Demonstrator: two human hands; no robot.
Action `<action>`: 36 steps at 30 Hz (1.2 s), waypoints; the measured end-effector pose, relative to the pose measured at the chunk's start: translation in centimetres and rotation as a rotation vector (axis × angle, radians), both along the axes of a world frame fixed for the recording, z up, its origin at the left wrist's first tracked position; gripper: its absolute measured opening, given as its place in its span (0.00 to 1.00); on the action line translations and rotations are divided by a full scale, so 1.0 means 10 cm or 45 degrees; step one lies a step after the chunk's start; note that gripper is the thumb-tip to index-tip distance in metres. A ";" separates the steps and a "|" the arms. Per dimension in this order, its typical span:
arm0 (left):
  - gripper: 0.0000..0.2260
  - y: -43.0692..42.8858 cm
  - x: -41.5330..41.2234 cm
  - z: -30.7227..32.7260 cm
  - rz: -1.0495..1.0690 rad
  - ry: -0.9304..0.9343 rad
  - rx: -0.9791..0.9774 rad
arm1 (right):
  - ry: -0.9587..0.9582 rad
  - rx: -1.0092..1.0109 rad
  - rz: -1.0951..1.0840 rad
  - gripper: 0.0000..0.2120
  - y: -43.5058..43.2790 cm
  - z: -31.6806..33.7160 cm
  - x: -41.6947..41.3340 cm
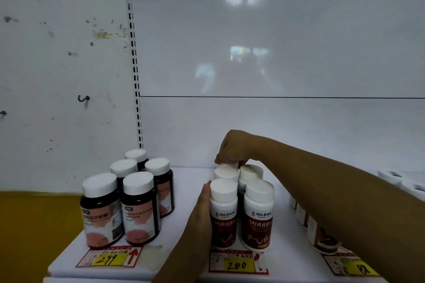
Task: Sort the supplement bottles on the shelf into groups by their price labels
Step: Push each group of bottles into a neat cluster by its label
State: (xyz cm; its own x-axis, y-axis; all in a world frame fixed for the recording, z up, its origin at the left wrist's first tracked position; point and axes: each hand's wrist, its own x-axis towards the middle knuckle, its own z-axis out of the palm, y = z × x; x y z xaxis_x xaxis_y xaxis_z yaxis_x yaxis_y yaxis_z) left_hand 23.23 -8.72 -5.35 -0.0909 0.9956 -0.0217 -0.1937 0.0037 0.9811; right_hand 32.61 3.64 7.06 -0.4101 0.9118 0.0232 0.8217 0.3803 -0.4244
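a: right hand point(232, 149) over the back of the white bottles point(241, 202) behind the 200 label point(236, 264), fingers closed on the rear bottle's cap point(227, 165). left hand point(203, 209) flat against the front-left bottle, fingers together.

b: best lowered straight, snug to its neighbours, left palm bracing the row. dark bottles point(124, 200) well apart, behind the 299 label point(108, 258).

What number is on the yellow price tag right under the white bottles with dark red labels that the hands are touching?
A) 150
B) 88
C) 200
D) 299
C: the yellow price tag on the white shelf edge directly below the white bottles with dark red labels reads 200, where the left hand and right hand are.
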 end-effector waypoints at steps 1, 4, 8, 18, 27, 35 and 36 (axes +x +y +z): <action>0.26 -0.02 0.02 -0.02 0.049 -0.066 0.047 | -0.023 0.005 -0.001 0.19 0.00 0.01 0.02; 0.25 -0.08 0.05 0.08 0.073 -0.036 0.020 | -0.048 -0.007 0.018 0.19 0.00 0.02 0.04; 0.18 -0.03 0.07 0.18 -0.024 0.006 -0.059 | -0.041 0.015 0.056 0.20 -0.02 -0.01 0.02; 0.21 0.06 -0.01 -0.01 0.004 0.026 -0.171 | 0.342 0.225 -0.025 0.30 -0.35 -0.02 0.21; 0.25 0.09 -0.05 -0.11 0.008 0.042 -0.160 | 1.388 0.011 -0.349 0.27 -1.03 -0.72 0.59; 0.25 0.09 -0.06 -0.11 -0.011 0.045 -0.161 | 1.793 -0.572 -0.260 0.28 -1.08 -1.09 0.46; 0.25 0.09 -0.06 -0.11 -0.016 0.053 -0.163 | 1.786 -0.556 -0.275 0.29 -1.07 -1.10 0.44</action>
State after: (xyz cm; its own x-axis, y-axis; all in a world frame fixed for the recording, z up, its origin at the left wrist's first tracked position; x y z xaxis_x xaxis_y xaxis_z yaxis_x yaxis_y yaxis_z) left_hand 22.67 -7.83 -6.50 -0.0815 0.9861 -0.1448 -0.1522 0.1313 0.9796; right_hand 36.97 -7.09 -3.94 -0.1444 0.9895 -0.0092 -0.3224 -0.0559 -0.9450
